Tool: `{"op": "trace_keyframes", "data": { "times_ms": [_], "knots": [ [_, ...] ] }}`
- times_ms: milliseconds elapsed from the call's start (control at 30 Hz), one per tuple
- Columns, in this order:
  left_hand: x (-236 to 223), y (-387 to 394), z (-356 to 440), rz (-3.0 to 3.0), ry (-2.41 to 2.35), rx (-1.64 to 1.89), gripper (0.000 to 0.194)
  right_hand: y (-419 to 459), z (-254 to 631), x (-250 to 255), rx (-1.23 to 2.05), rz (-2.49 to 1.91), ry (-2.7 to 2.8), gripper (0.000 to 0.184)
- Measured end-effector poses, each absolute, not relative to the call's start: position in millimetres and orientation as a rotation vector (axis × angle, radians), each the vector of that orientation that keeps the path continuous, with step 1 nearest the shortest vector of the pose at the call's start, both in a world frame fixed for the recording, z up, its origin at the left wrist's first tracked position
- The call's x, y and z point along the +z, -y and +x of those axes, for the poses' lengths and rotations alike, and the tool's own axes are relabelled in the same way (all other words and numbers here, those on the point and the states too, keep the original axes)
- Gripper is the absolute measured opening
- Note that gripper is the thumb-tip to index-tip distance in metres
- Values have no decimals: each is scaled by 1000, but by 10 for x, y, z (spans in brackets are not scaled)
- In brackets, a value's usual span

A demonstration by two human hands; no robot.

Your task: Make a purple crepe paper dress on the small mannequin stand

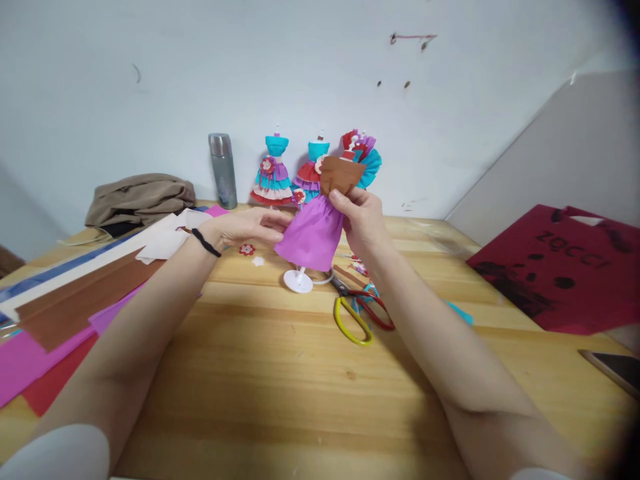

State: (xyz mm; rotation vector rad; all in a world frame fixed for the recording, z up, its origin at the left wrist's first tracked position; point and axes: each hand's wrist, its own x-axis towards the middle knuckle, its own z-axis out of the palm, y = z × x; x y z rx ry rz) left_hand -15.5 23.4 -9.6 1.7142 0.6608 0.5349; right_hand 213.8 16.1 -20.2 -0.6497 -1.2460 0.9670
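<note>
Tilted above the table is a small dress form (310, 233) on a round white stand, dressed in a brown paper top and a gathered purple skirt. My right hand (359, 213) pinches it at the waist from the right, thumb in front. At the skirt's left edge is my left hand (257, 225), its fingers stretched out; whether the fingertips touch the paper I cannot tell. Scissors (353, 310) with one yellow and one red handle lie below the form. Left of the stand are a red-and-white paper flower (247, 250) and a small white one (258, 261).
Several dressed forms (274, 170) stand against the wall beside a grey flask (223, 170). Coloured paper sheets (75, 300) and a folded brown cloth (140, 197) lie left. A red bag (560, 270) and a phone-like dark object (615, 368) are at right.
</note>
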Motion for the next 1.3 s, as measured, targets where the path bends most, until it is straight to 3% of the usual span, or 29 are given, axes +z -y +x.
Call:
{"op": "trace_keyframes", "data": {
  "times_ms": [100,267,500,733,900,1067,1300],
  "knots": [
    [17,-97,-26,1834,-630,618,60,-116,2066,-219,983,-650,1295,28],
    [7,17,223,1944,-671,851,64,-22,1976,-205,987,-611,1386,33],
    [-37,37,312,2047,-829,1057,54,60,1932,-192,979,-557,1448,28],
    [51,93,238,2000,-809,1116,46,154,1924,-85,814,-619,1660,33],
    [135,77,85,1855,-977,1115,33,-44,2072,-182,919,-829,1605,32],
    [147,-2,-40,1785,-1011,1200,28,-191,2260,-315,868,-1177,2216,14],
    [6,-70,49,1686,-935,1161,35,-160,2174,-462,805,-1282,2650,28]
  ]
}}
